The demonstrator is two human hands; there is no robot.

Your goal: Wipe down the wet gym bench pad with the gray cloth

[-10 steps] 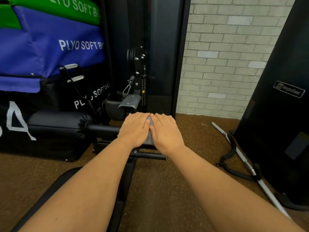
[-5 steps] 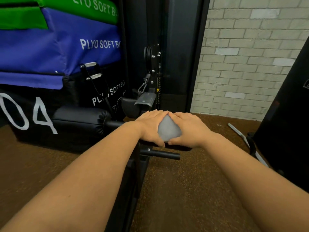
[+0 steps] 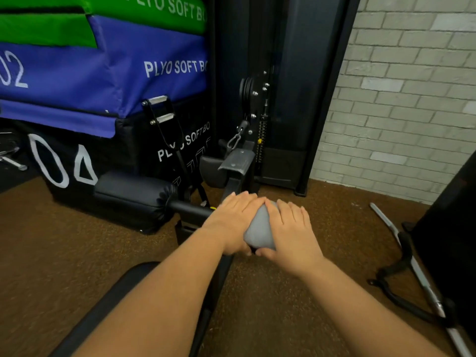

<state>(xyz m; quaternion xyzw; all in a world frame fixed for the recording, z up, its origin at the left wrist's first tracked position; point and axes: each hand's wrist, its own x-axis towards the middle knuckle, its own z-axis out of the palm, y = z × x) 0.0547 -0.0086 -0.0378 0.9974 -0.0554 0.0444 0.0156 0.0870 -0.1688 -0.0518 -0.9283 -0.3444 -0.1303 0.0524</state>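
My hands had slid nearer; left hand (image 3: 233,222) and right hand (image 3: 288,234) clasped the cloth (image 3: 260,229), roller (image 3: 134,193) at nine o'clock.

Stacked plyo boxes (image 3: 103,73), brick wall (image 3: 412,99), perhaps a barbell (image 3: 422,279) on floor.

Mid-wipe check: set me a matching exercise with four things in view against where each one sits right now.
Things:
1. gray cloth
2. black roller pad
3. metal bar
4. blue plyo box

Places:
A. on the floor at right
B. under the green box
C. between both hands
D. left of the hands

Pairs: 1-C, 2-D, 3-A, 4-B
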